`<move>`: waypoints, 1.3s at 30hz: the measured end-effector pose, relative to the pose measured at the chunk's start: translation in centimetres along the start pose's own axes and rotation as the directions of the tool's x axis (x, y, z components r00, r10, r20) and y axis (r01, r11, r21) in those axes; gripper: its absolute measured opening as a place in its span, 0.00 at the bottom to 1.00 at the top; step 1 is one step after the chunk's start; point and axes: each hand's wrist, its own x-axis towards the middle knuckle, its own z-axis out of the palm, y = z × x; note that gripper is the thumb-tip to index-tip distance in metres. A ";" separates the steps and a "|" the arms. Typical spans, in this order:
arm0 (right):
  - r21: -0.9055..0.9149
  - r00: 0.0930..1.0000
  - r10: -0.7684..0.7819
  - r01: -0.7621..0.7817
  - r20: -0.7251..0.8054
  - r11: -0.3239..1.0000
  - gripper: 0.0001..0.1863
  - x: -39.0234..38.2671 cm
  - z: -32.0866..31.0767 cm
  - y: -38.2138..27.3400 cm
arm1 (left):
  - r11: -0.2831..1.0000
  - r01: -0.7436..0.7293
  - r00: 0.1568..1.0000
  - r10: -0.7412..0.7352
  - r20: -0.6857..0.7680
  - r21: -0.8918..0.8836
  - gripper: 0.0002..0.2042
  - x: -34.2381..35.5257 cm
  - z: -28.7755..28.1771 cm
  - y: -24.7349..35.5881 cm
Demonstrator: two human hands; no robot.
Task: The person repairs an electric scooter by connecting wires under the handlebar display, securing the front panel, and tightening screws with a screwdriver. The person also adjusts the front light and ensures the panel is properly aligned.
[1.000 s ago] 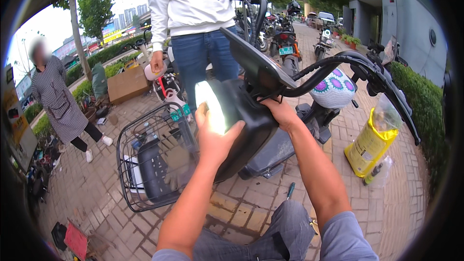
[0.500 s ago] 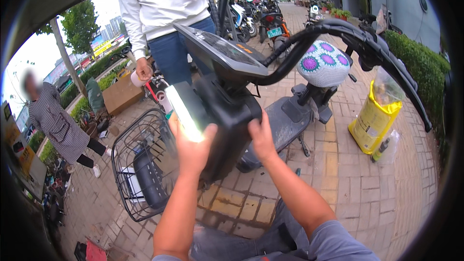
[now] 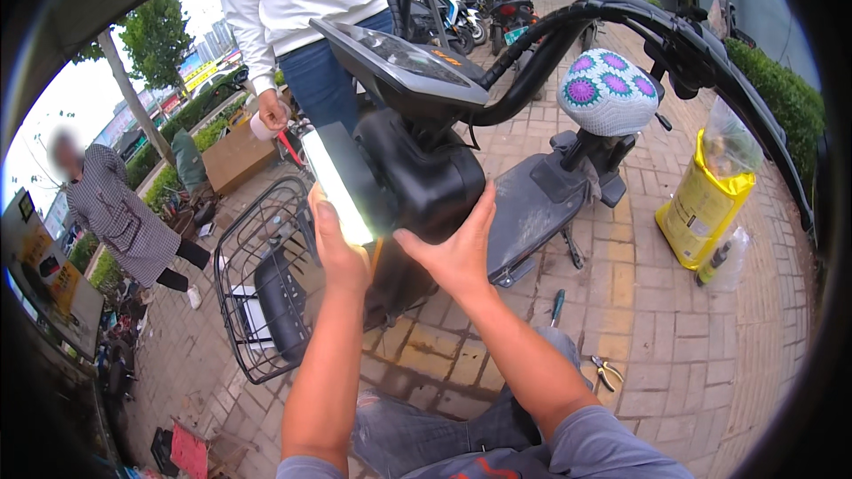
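Observation:
At the front of the scooter, my left hand [image 3: 331,244] is closed on a lit white lamp [image 3: 344,195] along its lower left part. My right hand [image 3: 460,253] grips the lower edge of the black front housing [image 3: 430,173] beside the lamp, thumb toward the lamp and fingers up the right side; some fingertips are hidden. Above sit the display panel [image 3: 408,62] and the curved handlebar [image 3: 603,13]. A wire basket [image 3: 232,279] is to the left. On the paving by my knee lie a screwdriver [image 3: 557,306] and pliers [image 3: 604,372].
A person in a white top [image 3: 275,9] stands just beyond the scooter; another in a checked coat [image 3: 129,217] is at the left. A crochet-covered saddle [image 3: 603,93], a yellow sack [image 3: 701,204], a cardboard box [image 3: 240,160], a hedge [image 3: 772,106] and parked scooters [image 3: 497,18] surround the spot.
My right hand has moved from under the handlebar down the housing toward the lamp. My left hand stays on the lamp, shifted lower and left. The view has shifted and the pliers show more fully.

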 end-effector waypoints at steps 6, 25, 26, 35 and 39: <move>-0.104 0.996 -0.086 0.084 -0.016 0.991 0.69 0.5 -1.2 0.2 | 0.978 0.100 0.987 -0.121 -0.108 -0.183 0.25 0.2 2.8 2.1; -0.276 0.945 -0.232 0.293 0.231 0.916 0.54 4.5 -2.8 -2.6 | 0.980 0.042 0.989 -0.068 -0.128 -0.195 0.28 0.0 1.9 1.1; -0.263 0.949 -0.230 0.283 0.216 0.922 0.54 4.1 -2.8 -2.4 | 0.980 0.031 0.987 -0.060 -0.146 -0.196 0.28 0.0 1.9 1.0; -0.450 0.855 -0.489 0.510 0.173 0.733 0.31 2.4 -4.8 -3.8 | 0.960 -0.109 0.994 0.102 0.040 0.258 0.31 0.0 0.5 0.5; -0.264 0.664 -0.691 0.748 0.286 0.609 0.14 4.2 -3.4 -6.1 | 0.881 -0.163 0.985 0.171 0.021 0.444 0.29 0.0 0.6 1.1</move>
